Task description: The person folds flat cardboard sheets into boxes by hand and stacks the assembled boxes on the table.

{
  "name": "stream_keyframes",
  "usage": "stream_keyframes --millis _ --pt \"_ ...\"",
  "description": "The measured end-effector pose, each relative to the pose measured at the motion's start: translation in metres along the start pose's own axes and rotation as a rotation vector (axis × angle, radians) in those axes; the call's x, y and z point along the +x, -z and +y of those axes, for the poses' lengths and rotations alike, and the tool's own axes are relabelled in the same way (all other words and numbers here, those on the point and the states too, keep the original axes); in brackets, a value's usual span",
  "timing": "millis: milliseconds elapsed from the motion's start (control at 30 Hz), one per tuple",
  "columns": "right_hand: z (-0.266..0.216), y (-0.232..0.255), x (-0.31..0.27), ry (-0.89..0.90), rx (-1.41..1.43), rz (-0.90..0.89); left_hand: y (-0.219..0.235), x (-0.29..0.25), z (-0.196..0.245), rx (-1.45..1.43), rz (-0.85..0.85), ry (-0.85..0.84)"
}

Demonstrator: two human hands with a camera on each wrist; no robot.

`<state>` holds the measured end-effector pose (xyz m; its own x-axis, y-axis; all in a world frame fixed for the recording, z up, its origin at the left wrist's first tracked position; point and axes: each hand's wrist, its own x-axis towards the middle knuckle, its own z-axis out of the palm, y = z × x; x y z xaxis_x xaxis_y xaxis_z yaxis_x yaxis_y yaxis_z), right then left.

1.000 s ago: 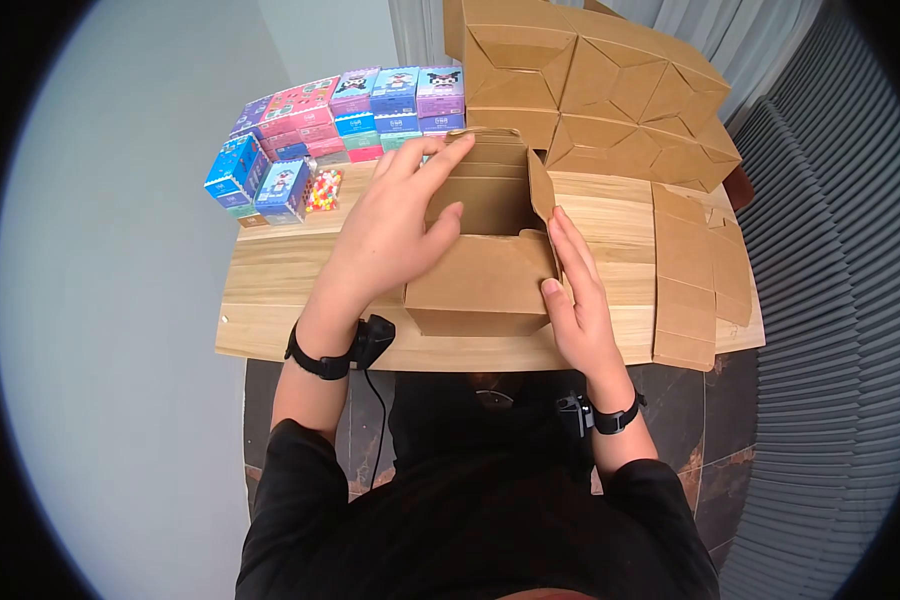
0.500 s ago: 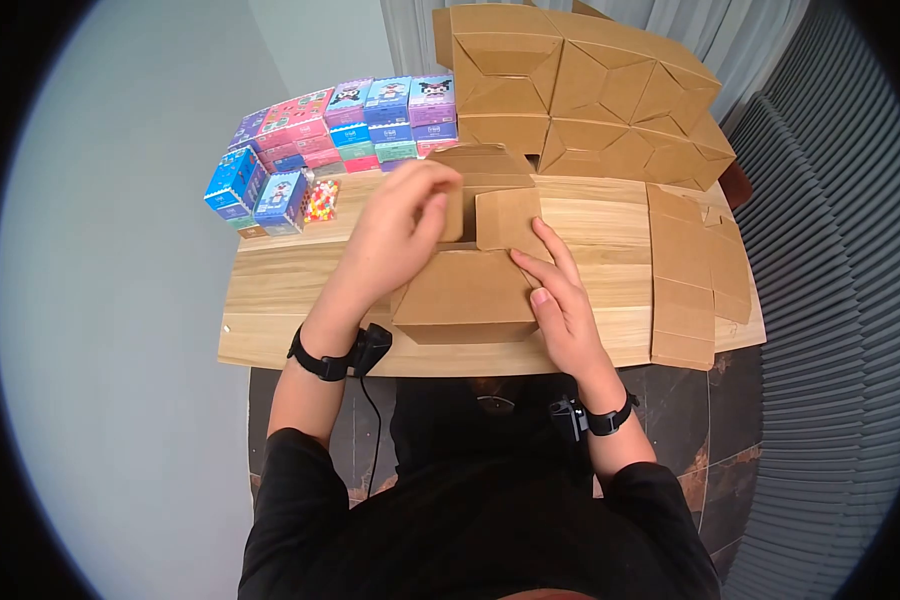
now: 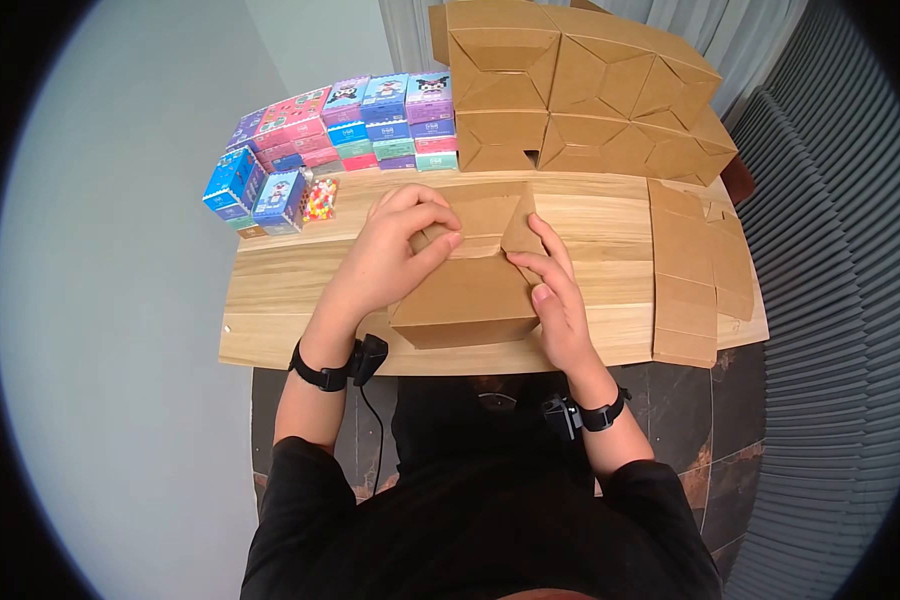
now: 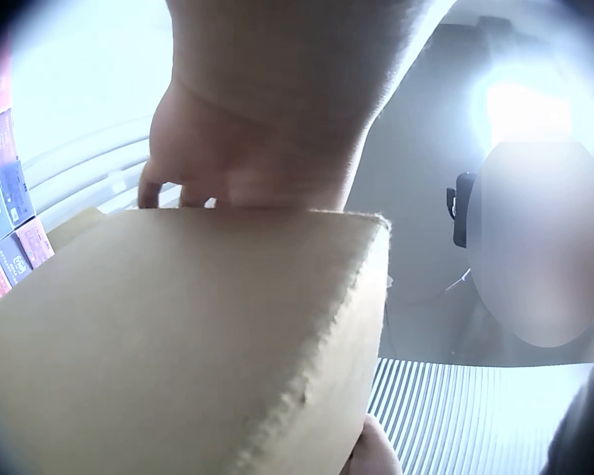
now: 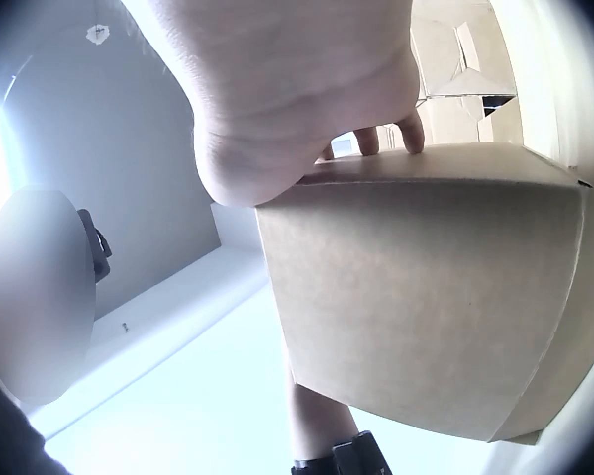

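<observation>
A brown cardboard box [image 3: 465, 300] sits on the table near its front edge, its top flaps partly folded over. My left hand [image 3: 395, 245] reaches over the box's left side, fingers bent and thumb on the folding top. My right hand [image 3: 565, 310] holds the right side, thumb at the near corner and forefinger bent onto a raised side flap [image 3: 520, 225]. The left wrist view shows a plain box wall [image 4: 178, 327] below the left hand. In the right wrist view, fingers of the right hand [image 5: 307, 109] reach over the box edge. The box's inside is hidden.
Several brown cardboard boxes [image 3: 590, 90] stand stacked at the back right. Stacks of colourful small boxes [image 3: 350, 120] stand at the back left, beside a bag of bright beads [image 3: 321, 200]. A flattened cardboard piece [image 3: 685, 275] lies at the table's right end.
The box opening has been covered as the far flap came down toward me and the side flaps folded in. My left hand has moved down and nearer; my right hand shifted slightly left.
</observation>
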<state>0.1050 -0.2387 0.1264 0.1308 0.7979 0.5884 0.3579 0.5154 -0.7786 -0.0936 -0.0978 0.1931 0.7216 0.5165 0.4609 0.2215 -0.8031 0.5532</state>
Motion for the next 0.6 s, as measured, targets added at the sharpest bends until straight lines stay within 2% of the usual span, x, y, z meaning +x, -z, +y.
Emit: stream_keyframes --millis 433,600 --pt "0.001 -0.001 0.0 -0.017 0.071 -0.001 0.0 0.009 0.014 0.327 -0.066 -0.018" --pt "0.005 0.001 0.0 -0.011 0.066 -0.014 -0.003 0.015 0.009 0.31 -0.053 -0.006"
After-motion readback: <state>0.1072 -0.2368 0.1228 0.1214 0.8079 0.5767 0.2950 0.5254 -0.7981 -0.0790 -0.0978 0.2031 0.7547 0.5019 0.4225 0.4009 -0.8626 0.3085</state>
